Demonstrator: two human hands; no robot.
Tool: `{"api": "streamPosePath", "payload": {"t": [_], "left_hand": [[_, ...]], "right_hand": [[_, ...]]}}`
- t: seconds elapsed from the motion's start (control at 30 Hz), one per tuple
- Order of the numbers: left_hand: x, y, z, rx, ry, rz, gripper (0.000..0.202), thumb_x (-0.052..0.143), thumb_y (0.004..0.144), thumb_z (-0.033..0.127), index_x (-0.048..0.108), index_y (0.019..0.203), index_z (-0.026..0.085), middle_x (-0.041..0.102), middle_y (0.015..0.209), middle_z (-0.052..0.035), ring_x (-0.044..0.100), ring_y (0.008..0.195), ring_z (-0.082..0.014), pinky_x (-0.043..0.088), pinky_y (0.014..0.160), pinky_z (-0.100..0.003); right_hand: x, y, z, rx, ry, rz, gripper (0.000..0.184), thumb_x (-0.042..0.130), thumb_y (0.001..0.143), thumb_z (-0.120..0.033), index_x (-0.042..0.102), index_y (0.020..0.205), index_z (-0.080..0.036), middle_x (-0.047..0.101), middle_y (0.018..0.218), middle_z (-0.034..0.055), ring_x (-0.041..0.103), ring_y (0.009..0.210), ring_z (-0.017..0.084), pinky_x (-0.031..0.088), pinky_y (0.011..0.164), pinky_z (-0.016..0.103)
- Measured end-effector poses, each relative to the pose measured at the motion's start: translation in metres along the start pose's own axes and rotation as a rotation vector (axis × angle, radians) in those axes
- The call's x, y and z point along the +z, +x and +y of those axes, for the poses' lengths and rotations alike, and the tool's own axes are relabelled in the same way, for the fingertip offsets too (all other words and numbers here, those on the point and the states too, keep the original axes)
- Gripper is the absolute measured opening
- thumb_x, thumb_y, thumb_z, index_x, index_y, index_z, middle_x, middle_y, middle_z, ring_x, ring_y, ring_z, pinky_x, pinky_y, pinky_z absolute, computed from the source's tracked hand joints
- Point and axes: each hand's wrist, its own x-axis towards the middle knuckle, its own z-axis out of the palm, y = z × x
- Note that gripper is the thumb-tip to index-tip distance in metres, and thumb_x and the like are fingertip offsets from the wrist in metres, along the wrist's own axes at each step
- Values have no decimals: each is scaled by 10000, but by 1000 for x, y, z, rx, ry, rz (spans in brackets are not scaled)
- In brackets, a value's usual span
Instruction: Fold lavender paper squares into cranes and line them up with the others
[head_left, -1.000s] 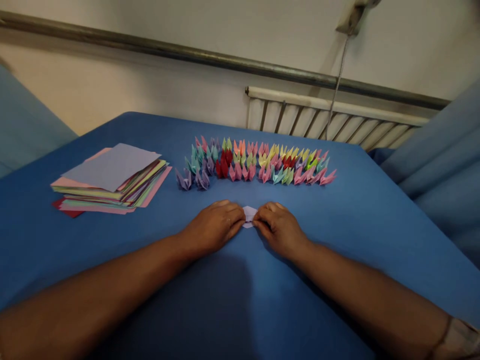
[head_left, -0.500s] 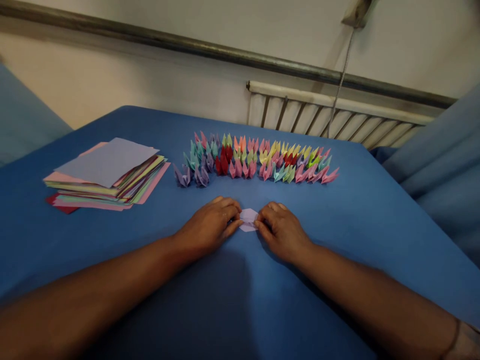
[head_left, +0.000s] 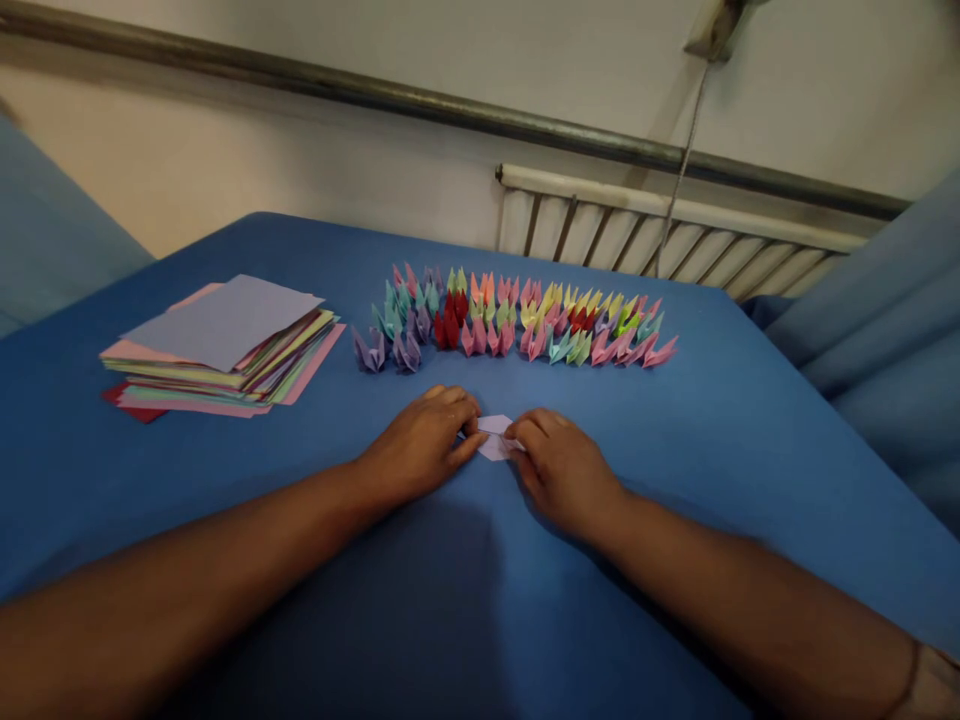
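Two-handed, pinched a small lilac folded paper [head_left: 495, 438] at the middle of the worktop [head_left: 675, 450].
Gripped its ends with left hand [head_left: 421, 446] and right hand [head_left: 566, 472], fingers [head_left: 465, 446] pressed together; had folded cranes [head_left: 517, 320] just behind.

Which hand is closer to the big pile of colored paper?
The left hand. It lies to the right of the paper pile, apart from it; the right hand is farther right, past the small folded paper both hands hold.
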Motion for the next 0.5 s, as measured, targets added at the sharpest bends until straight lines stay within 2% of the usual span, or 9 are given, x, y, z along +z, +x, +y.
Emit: {"api": "streamPosePath", "payload": {"t": [0.13,0.33,0.4,0.5], "left_hand": [[-2,0,-2,4,0,0,132,539,888,293,572,814,189,586,928,-49,538,894,-213,436,800,-354],[-5,-2,-5,-11,19,12,123,571,874,291,574,816,182,605,951,-56,551,914,-218,451,832,-369],[-4,-1,-6,-2,3,30,114,575,878,293,597,889,181,618,981,-57,556,937,-216,456,859,-372],[0,3,-7,33,-21,66,222,549,910,321,629,1067,187,621,1117,-71,547,1054,-224,439,951,-393]], "right_hand": [[-1,-7,-5,-109,-155,-65,336,433,937,-167,598,1229,-178,634,1116,106,540,959,246,417,821,398],[0,-11,-9,-118,-234,-59,364,451,900,-152,612,1227,-140,625,1146,125,525,980,271,411,809,416],[-1,-10,-10,-109,-229,-73,355,447,895,-143,623,1204,-138,629,1118,122,522,963,267,417,796,407],[-4,-10,-13,-103,-211,-82,349,423,911,-147,624,1196,-128,624,1135,122,518,967,267,421,810,409]]}}
